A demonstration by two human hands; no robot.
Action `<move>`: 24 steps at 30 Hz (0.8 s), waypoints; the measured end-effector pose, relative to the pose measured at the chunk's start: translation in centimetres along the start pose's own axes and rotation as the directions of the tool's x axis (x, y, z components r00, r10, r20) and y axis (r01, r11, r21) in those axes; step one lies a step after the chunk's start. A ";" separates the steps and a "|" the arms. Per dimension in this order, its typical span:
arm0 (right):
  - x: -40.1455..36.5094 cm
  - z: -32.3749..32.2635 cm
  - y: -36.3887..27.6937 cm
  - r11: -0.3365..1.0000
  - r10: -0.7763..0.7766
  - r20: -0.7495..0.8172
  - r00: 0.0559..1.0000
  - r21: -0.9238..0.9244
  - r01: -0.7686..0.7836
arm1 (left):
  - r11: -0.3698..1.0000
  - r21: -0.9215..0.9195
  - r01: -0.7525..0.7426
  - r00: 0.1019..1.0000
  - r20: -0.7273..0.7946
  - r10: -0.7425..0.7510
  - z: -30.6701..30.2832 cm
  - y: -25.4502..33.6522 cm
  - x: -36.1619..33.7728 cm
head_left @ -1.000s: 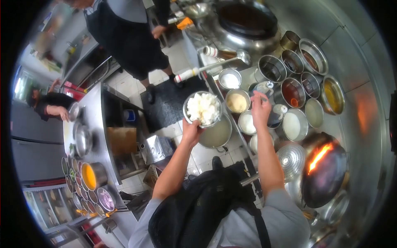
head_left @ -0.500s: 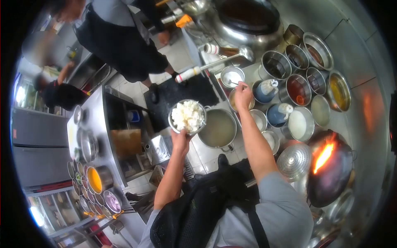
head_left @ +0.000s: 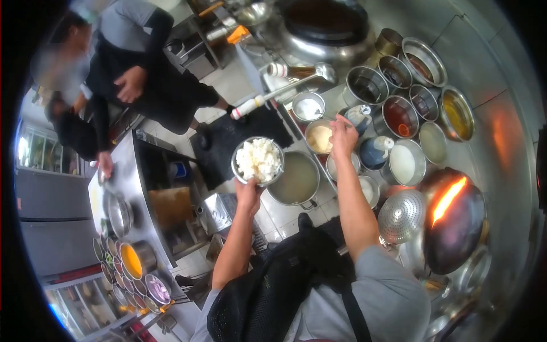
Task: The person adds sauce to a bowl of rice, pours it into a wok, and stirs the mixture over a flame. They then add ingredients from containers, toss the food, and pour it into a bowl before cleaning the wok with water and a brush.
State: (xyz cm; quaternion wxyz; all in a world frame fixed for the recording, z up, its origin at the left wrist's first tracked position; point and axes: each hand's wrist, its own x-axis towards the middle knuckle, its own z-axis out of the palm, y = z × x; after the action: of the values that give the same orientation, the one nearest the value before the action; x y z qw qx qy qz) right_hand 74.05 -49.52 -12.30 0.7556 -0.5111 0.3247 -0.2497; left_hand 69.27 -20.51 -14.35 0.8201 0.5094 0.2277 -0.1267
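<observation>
My left hand (head_left: 248, 196) holds a metal bowl (head_left: 258, 162) heaped with white chunks, thumb on its near rim. My right hand (head_left: 343, 138) is closed, fingers pinched together, beside a pot of pale yellow powder (head_left: 320, 138); what it grips is too small to make out. Just beyond is a small pot of white powder (head_left: 308, 107). Two blue-looking bottles with pale tops, one (head_left: 358, 117) by my right fingers and one (head_left: 376, 151) to their right, stand among the pots. A large pot of cloudy liquid (head_left: 293, 179) sits right of the bowl.
A ladle (head_left: 279, 94) lies beyond the seasoning pots. At right are a perforated strainer (head_left: 401, 216) and a dark wok (head_left: 454, 228) with a bright flame. Two other people, one in a dark apron (head_left: 142, 91), stand at upper left. A steel counter (head_left: 145, 199) holds several ingredient pots.
My right hand has moved back from the white powder pot to beside the yellow powder. The bowl stays in my left hand. The co-workers have shifted, one reaching a hand to the counter.
</observation>
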 end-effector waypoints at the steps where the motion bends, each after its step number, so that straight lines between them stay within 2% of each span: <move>1: -0.1 -0.1 -0.1 0.999 -0.002 0.005 1.000 0.032 0.001 | 1.000 0.006 0.004 1.000 -0.004 -0.004 0.1 0.1 -0.1; 5: -0.2 -0.6 -0.1 0.996 0.011 -0.016 1.000 0.093 -0.010 | 1.000 0.008 0.012 0.999 0.041 -0.012 0.1 0.2 -0.2; 7: -0.3 -1.1 0.1 0.982 0.041 -0.004 0.999 0.184 -0.040 | 1.000 0.011 0.012 0.997 0.075 -0.013 0.1 0.4 -0.4; 11: -0.5 -1.8 0.4 0.978 0.080 -0.029 0.996 0.193 -0.073 | 1.000 0.021 0.014 0.997 0.080 -0.015 0.3 0.7 -0.8; 14: -0.5 -1.7 0.5 0.986 0.091 -0.062 0.994 0.147 -0.081 | 1.000 0.013 0.023 0.999 0.043 -0.023 0.1 0.6 -0.7; 17: 0.1 -1.1 1.3 0.991 0.057 -0.008 0.998 0.120 -0.055 | 1.000 0.010 0.014 0.997 0.072 -0.015 -0.1 0.5 -0.7; 20: 1.0 0.2 2.6 0.996 0.062 0.010 0.998 0.071 -0.063 | 1.000 -0.001 0.020 0.999 0.036 -0.020 -0.4 0.2 -0.5; 23: 2.4 1.9 4.7 0.978 -0.035 -0.065 0.997 -0.208 0.021 | 1.000 -0.015 0.011 1.000 0.029 -0.011 -0.9 0.1 -0.6; 24: 2.7 2.3 5.2 0.978 -0.034 -0.058 0.998 -0.208 0.021 | 1.000 -0.016 0.001 1.000 0.021 -0.001 -0.9 0.2 -0.8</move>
State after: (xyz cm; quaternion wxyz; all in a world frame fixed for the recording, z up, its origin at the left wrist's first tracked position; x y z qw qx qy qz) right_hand 77.82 -48.22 -17.23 0.6846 -0.5836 0.3647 -0.2403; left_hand 68.48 -19.64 -14.16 0.8264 0.5016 0.2203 -0.1304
